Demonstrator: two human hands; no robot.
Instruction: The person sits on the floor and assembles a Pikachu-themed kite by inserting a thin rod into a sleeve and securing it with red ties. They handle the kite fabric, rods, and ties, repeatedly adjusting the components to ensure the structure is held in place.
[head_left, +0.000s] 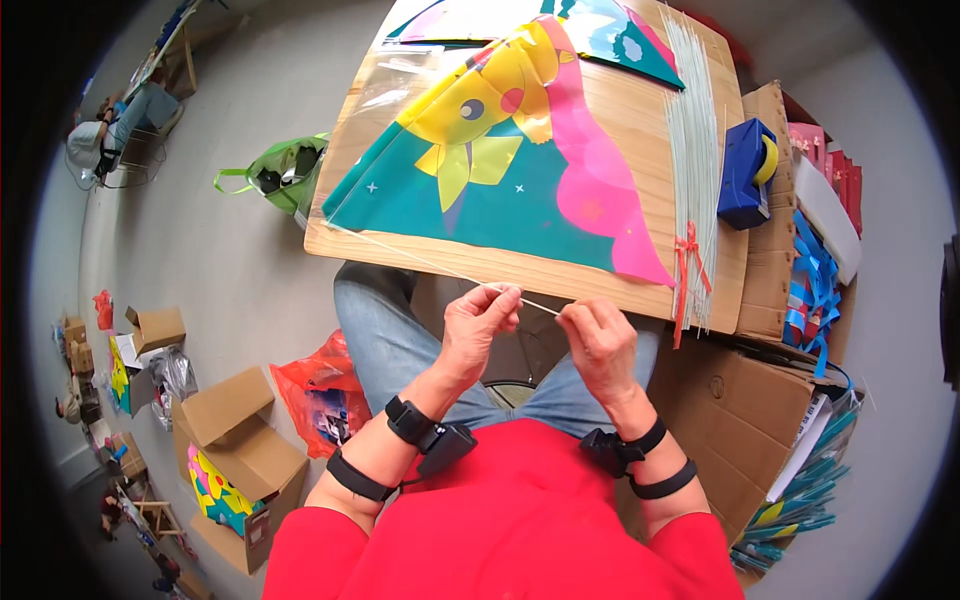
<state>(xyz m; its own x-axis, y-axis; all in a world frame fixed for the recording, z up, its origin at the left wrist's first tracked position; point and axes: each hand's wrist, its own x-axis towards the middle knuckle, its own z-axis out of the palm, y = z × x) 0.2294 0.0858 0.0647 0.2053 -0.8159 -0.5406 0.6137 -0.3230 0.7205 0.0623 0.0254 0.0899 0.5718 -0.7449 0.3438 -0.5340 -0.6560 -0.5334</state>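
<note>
Left hand (482,322) and right hand (602,345) pinch the rod (540,306), fingertips closed; it slants away leftward toward the sheet (540,200) ahead, left hand nearer its left corner.

Two bare hands (478,327) (605,355) — one blue tape dispenser (742,178), one green bag (268,172), one rod bundle (694,170).

Glossy plastic sheet (540,190), wooden tabletop (640,140)
</note>
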